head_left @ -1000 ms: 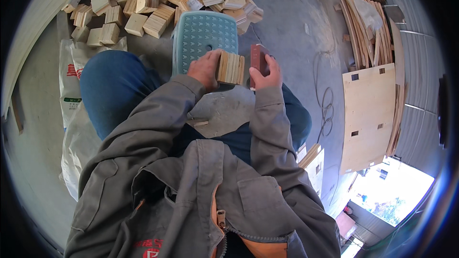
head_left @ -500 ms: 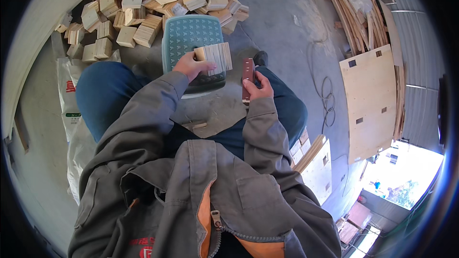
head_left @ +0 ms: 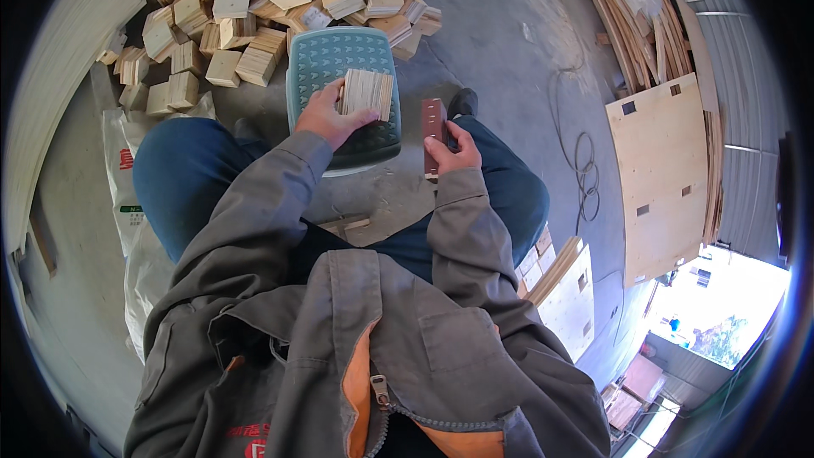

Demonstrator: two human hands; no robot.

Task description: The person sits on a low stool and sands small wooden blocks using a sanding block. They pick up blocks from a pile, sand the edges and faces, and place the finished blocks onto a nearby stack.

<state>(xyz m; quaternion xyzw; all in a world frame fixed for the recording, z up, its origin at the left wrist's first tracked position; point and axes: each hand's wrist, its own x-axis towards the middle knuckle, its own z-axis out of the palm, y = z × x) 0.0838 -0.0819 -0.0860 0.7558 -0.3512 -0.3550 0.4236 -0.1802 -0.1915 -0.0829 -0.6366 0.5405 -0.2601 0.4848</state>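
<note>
My left hand (head_left: 326,119) is closed on a plywood block (head_left: 367,95), with the thumb along its near side and the layered edges facing up. The block is over the teal plastic stool (head_left: 318,55), whose top has raised patterns; I cannot tell whether the two touch. To the right of the stool, my right hand (head_left: 458,153) grips a reddish-brown oblong sanding block (head_left: 434,127) with short pale marks like staples along its face. The sanding block stands apart from the plywood block, above my right knee's inner side.
A heap of plywood blocks (head_left: 237,30) lies beyond the stool. White sacks (head_left: 131,203) rest by my left leg. On the right are a looped cable (head_left: 585,165), large plywood sheets (head_left: 666,178) with square holes, and stacked wooden strips (head_left: 606,17). Wood scraps (head_left: 348,225) lie between my legs.
My left hand has drawn slightly left with the plywood block and turned it, so more of its layered side shows. The right hand and sanding block have shifted slightly left.
</note>
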